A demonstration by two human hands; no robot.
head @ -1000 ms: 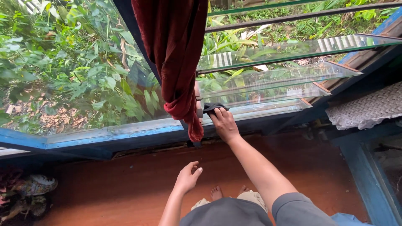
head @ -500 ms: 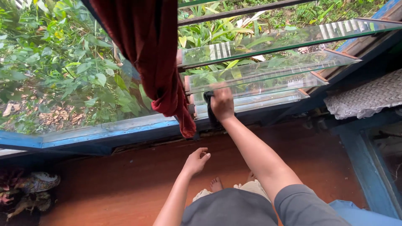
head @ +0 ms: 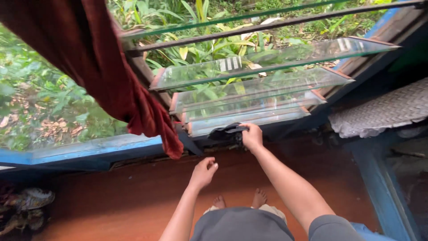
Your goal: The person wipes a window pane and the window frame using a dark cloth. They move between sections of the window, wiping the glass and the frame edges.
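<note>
I note my right hand clamped on a dark crumpled cloth against the lowest clear glass louvre slat; my left hand hangs loosely curled, holding nothing.

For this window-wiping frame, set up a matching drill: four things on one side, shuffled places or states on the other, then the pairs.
Things:
1. right hand
2. left hand
3. red curtain
4. woven mat

Places or states:
A. hangs bunched over the blue window frame
B. presses a dark cloth at the lowest glass louvre
C. lies on the ledge at far right
D. held loosely curled and empty above the reddish floor

Pairs: 1-B, 2-D, 3-A, 4-C
</note>
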